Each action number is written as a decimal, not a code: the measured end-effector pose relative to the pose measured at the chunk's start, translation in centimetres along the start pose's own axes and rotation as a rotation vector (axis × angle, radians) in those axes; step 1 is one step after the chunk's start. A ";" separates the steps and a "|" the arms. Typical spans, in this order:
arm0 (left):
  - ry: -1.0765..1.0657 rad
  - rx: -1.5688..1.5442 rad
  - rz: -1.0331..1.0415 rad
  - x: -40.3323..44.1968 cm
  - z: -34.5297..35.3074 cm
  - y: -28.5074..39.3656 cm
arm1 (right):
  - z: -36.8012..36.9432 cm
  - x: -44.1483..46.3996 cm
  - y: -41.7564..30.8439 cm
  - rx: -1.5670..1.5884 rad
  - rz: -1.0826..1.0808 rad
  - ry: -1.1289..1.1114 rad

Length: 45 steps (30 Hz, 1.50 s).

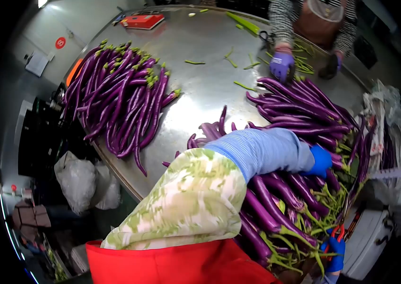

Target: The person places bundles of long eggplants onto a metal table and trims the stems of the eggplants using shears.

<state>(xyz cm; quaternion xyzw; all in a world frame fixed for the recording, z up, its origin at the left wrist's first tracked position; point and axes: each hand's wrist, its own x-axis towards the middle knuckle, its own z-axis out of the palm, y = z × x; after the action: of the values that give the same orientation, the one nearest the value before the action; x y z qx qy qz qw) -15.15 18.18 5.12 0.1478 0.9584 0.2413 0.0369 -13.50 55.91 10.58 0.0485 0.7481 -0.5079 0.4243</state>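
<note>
My left arm crosses the view in a floral sleeve cover and a blue striped sleeve. At its end my blue-gloved left hand (321,161) touches a large heap of long purple eggplants (276,196); its fingers are hidden. Low at the right, my blue-gloved right hand (336,251) is closed around the red-orange handles of scissors (338,232), beside the heap's green stem ends (326,203). Part of the right hand is hidden behind the stems.
A second eggplant pile (120,97) lies at the left of the metal table (196,90). Across it, a co-worker's purple-gloved hand (283,65) touches eggplants near cut stems (302,61). A red box (142,22) sits far back. White crates (368,241) stand at right.
</note>
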 end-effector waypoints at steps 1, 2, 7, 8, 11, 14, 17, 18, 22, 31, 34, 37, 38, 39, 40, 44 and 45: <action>0.096 0.096 0.013 -0.3 -0.5 -0.3 | -0.3 -0.8 0.6 -0.013 -0.032 -0.038; 0.134 0.273 0.042 0.0 -0.4 -1.4 | 1.2 -2.3 0.2 0.034 -0.070 -0.039; -0.053 0.355 0.002 -2.4 -4.0 -2.4 | 2.5 -7.2 0.2 0.172 -0.149 -0.085; -0.108 0.394 -0.009 -2.6 -3.8 -2.3 | 1.2 -6.5 2.3 0.116 -0.100 -0.060; 0.393 0.317 0.334 -2.5 -3.3 0.2 | 3.1 -8.4 -0.7 0.134 -0.025 -0.045; -0.020 0.299 0.385 -2.5 -3.6 3.1 | 3.5 -7.9 -0.6 0.084 0.013 -0.106; -0.260 0.291 0.207 -2.0 -2.1 4.0 | 3.8 -8.4 -1.7 -0.025 0.082 -0.210; -0.284 0.246 0.162 -1.8 -1.9 3.7 | 3.6 -8.0 -2.1 -0.090 0.136 -0.308; -0.110 -0.074 -0.024 -1.2 -1.7 3.5 | 4.4 -6.6 -3.0 0.013 0.108 -0.300; -0.064 -0.079 -0.021 -0.4 -0.8 4.5 | 5.4 -4.0 -3.5 -0.013 0.064 -0.227; -0.036 -0.090 -0.017 -0.5 -0.6 4.5 | 5.7 -3.7 -3.2 -0.029 0.045 -0.206; -0.043 -0.100 -0.028 -0.6 -1.0 4.7 | 6.0 -3.7 -3.7 -0.060 0.068 -0.216; -0.056 -0.096 -0.034 -0.6 -1.1 4.9 | 6.1 -3.5 -3.6 -0.060 0.073 -0.231; -0.070 -0.093 -0.040 -0.6 -1.1 5.0 | 6.2 -3.4 -3.4 -0.059 0.080 -0.246; -0.066 -0.086 -0.038 -0.6 -1.1 5.0 | 6.2 -3.2 -3.2 -0.040 0.075 -0.235; -0.029 -0.079 -0.030 -0.8 -0.8 4.6 | 7.1 -2.9 -2.9 -0.032 0.035 -0.150; -0.013 -0.081 -0.029 -0.8 -0.7 4.5 | 7.3 -3.1 -2.8 -0.048 0.019 -0.119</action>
<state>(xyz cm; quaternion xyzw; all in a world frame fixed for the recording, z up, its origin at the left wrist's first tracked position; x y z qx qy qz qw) -13.33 21.43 7.92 0.1338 0.9497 0.2784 0.0527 -8.66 49.79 13.75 0.0151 0.7328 -0.4880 0.4740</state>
